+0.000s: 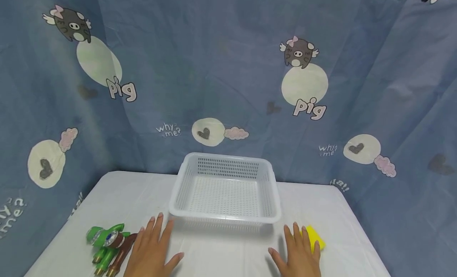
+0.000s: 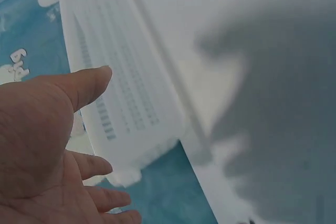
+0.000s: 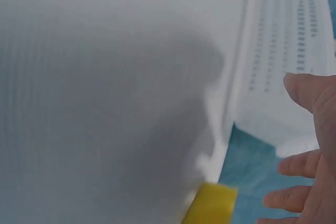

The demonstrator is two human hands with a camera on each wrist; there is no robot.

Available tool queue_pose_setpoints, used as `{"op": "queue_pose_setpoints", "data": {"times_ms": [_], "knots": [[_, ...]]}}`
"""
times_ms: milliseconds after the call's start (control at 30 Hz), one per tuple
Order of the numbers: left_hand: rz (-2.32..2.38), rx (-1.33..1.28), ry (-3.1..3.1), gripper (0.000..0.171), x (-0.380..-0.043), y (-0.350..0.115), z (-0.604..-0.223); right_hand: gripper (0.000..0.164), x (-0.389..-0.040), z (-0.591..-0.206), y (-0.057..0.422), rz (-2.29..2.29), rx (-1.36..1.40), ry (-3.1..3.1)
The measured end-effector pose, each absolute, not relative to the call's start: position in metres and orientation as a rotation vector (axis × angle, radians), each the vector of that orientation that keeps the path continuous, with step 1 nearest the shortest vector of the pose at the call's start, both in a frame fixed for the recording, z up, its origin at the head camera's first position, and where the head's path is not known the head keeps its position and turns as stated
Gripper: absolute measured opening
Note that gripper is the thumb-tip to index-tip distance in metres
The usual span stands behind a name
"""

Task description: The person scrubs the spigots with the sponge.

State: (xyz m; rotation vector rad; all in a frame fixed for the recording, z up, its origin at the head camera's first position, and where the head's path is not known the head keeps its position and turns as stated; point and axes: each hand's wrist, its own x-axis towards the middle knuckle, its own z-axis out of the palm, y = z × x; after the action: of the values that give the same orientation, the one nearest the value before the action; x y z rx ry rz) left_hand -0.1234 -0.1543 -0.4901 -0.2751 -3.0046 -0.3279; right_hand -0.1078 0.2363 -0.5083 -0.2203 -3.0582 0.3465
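Note:
A white plastic basket (image 1: pixel 225 193) with slotted walls stands at the back middle of the table, nothing inside it. My left hand (image 1: pixel 151 249), fingers straight and spread, is over the table just in front of the basket's left corner; its palm side shows bare in the left wrist view. Beside it on the left lie several green and brown taps (image 1: pixel 110 245) with brass threaded ends. Over the right side hovers my right hand (image 1: pixel 298 253), fingers also extended and holding nothing. It overlaps a yellow block (image 1: pixel 315 238), partly hiding it.
White cloth covers the table (image 1: pixel 221 255). A blue curtain (image 1: pixel 228 70) printed with pigs and clouds hangs right behind it and along both sides. Both hands cast shadows on the cloth in the wrist views.

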Motion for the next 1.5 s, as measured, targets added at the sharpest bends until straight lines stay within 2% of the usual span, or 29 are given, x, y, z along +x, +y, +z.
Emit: {"op": "queue_pose_setpoints", "data": {"times_ms": [200,467,733,867,1033,1133,1333,1500], "knots": [[-0.227,-0.179,-3.028,0.100,-0.131,-0.177,-0.491,0.086,-0.116,-0.517,0.254,0.335,-0.295,-3.077],[-0.167,-0.109,-3.012,0.096,-0.140,-0.216,-0.490,0.094,-0.126,-0.524,0.271,0.296,-0.424,-3.175],[-0.002,-0.119,-3.102,0.084,-0.140,-0.238,-0.490,0.088,-0.127,-0.526,0.281,0.266,-0.406,-3.195],[-0.021,-0.168,-3.076,0.075,-0.137,-0.241,-0.491,0.084,-0.128,-0.524,0.281,0.265,-0.385,-3.183],[-0.064,-0.240,-3.014,0.050,-0.135,-0.243,-0.487,0.078,-0.129,-0.522,0.281,0.310,-0.378,-3.190],[-0.125,-0.248,-3.021,0.040,-0.135,-0.245,-0.483,0.073,-0.127,-0.521,0.283,0.309,-0.327,-3.173],[-0.304,-0.159,-3.008,0.040,-0.135,-0.248,-0.476,0.065,-0.122,-0.518,0.286,0.278,-0.188,-3.092],[-0.307,-0.151,-2.945,0.041,-0.134,-0.244,-0.474,0.064,-0.121,-0.517,0.285,0.284,-0.196,-3.101]]}}
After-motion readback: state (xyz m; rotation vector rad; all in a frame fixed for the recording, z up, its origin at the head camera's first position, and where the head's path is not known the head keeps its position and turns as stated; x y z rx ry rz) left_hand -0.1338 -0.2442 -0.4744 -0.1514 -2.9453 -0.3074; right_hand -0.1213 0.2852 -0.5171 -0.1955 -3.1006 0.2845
